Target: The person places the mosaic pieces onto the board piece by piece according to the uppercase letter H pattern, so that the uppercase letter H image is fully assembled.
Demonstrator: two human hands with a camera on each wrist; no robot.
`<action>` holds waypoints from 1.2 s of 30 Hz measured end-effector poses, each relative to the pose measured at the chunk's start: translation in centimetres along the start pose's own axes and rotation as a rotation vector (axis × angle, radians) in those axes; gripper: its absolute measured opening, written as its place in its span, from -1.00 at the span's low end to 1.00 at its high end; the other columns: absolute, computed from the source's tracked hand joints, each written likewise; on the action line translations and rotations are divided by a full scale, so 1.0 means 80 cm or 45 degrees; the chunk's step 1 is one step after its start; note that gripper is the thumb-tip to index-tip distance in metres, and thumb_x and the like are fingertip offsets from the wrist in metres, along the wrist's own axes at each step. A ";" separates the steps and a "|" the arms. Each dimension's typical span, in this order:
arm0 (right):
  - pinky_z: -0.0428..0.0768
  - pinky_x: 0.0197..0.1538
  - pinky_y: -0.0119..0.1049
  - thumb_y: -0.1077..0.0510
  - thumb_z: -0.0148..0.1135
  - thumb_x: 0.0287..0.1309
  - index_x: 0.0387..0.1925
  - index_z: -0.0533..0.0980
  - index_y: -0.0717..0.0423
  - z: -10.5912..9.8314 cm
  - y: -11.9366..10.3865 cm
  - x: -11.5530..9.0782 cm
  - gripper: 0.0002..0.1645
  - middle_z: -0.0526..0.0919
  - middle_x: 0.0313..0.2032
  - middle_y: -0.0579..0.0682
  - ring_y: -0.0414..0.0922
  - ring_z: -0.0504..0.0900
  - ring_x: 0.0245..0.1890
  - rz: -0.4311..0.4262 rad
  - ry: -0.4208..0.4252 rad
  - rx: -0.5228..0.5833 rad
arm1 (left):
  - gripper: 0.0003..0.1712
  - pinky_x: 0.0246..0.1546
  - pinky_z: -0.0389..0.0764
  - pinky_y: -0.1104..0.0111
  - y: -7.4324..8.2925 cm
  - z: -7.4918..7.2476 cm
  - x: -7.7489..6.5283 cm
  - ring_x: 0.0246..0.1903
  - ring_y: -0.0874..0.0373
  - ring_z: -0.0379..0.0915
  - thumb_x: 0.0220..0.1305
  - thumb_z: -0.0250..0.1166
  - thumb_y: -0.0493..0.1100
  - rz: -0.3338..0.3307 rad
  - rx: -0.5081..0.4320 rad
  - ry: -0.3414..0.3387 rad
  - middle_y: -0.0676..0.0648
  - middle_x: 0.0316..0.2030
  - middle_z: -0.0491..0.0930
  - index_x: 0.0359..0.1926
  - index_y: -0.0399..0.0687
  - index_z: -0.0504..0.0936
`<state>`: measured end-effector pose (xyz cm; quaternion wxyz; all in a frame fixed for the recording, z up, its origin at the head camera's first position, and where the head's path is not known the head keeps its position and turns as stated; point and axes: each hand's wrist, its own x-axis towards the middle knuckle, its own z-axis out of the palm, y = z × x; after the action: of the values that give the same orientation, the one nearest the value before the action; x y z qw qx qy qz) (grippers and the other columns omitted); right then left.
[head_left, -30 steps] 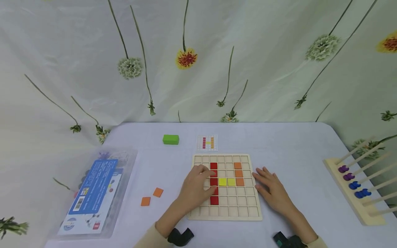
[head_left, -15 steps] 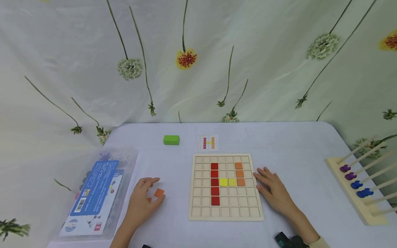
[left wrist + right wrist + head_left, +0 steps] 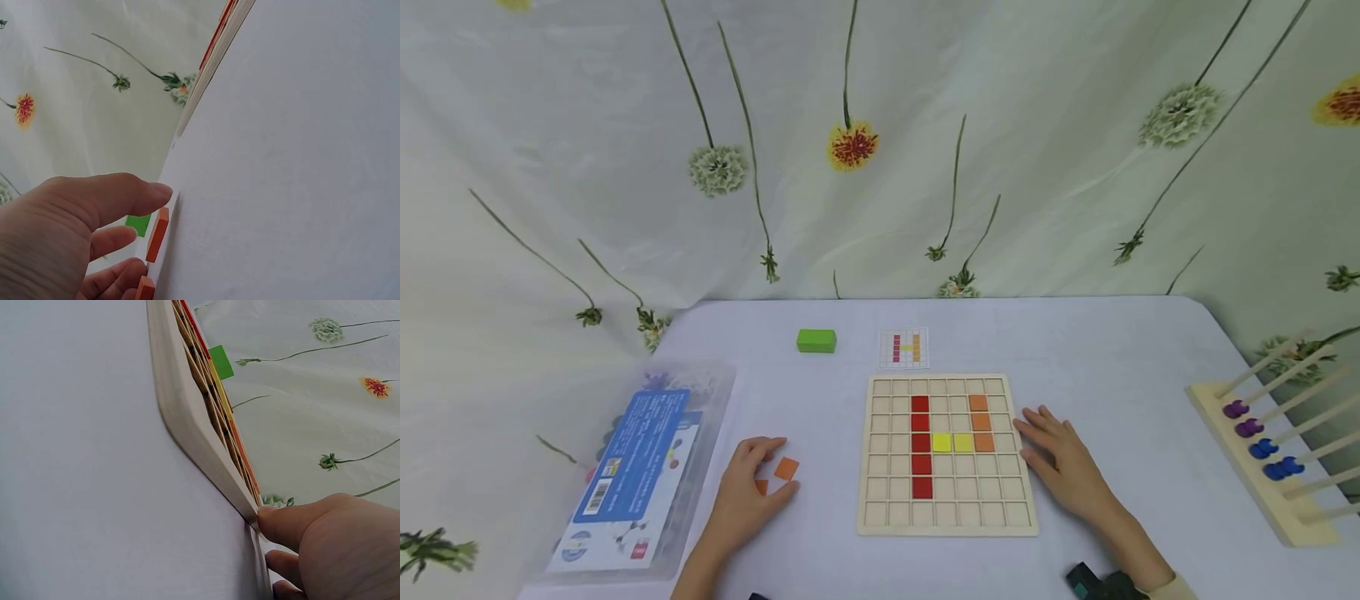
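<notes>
My left hand (image 3: 739,493) is at the table's left side, thumb and fingers spread apart around two loose orange square tiles. One orange tile (image 3: 787,468) lies between the fingertips and thumb tip; the other orange tile (image 3: 762,487) is partly hidden by the hand. In the left wrist view the thumb is close to the nearer tile (image 3: 158,234) with a gap between them. My right hand (image 3: 1063,462) rests beside the wooden grid board (image 3: 880,512), its fingertips touching the right edge. On the board are a red tile column (image 3: 921,444), two yellow tiles (image 3: 952,442) and three orange tiles (image 3: 981,422).
Behind the board lies a small pattern card (image 3: 904,348), with a green block (image 3: 816,340) to its left. A clear plastic case (image 3: 662,550) with a blue-and-white label is at far left. A wooden peg abacus (image 3: 1262,467) with purple and blue beads stands at right.
My left hand has left the red column on the board and moved left to the loose orange tiles, where it has nearly stopped. My right hand has stayed at the board's edge.
</notes>
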<state>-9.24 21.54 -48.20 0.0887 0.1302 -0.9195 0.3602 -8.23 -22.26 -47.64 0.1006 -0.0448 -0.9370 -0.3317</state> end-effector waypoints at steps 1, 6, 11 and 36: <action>0.05 0.33 0.38 0.22 0.27 0.20 0.18 0.52 0.23 0.000 0.000 0.000 -0.50 0.43 0.28 0.32 0.35 0.21 0.39 0.001 0.000 -0.004 | -0.35 -0.07 0.52 0.17 -0.001 0.001 0.000 -0.09 0.09 0.45 -0.15 0.55 -0.27 0.004 -0.005 0.001 -0.12 0.00 0.49 0.08 -0.15 0.60; 0.04 0.33 0.38 0.22 0.26 0.20 0.19 0.51 0.24 0.000 0.000 0.000 -0.50 0.42 0.28 0.33 0.35 0.20 0.38 0.008 -0.005 0.004 | -0.39 -0.01 0.49 0.30 -0.004 0.001 0.000 0.00 0.02 0.47 -0.17 0.51 -0.32 0.011 -0.024 0.009 -0.12 0.03 0.49 0.04 -0.17 0.63; 0.02 0.34 0.38 0.23 0.26 0.20 0.19 0.50 0.26 0.000 0.001 -0.001 -0.49 0.41 0.29 0.33 0.36 0.18 0.39 0.023 -0.019 0.007 | -0.47 0.01 0.47 0.31 -0.006 0.001 -0.002 0.04 -0.06 0.48 -0.15 0.50 -0.37 0.050 -0.049 0.030 -0.13 0.02 0.51 -0.02 -0.18 0.67; 0.05 0.33 0.38 0.23 0.27 0.20 0.18 0.51 0.24 0.000 0.001 0.000 -0.50 0.43 0.28 0.31 0.35 0.21 0.38 -0.006 0.007 0.007 | -0.71 -0.31 0.53 0.42 -0.011 0.009 0.002 -0.10 -0.05 0.57 -0.14 0.57 -0.29 0.079 0.007 0.163 -0.10 -0.12 0.59 -0.31 -0.15 0.71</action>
<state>-9.24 21.62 -48.22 0.0918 0.1316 -0.9180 0.3627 -8.62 -22.50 -48.68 0.1707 -0.0522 -0.9276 -0.3280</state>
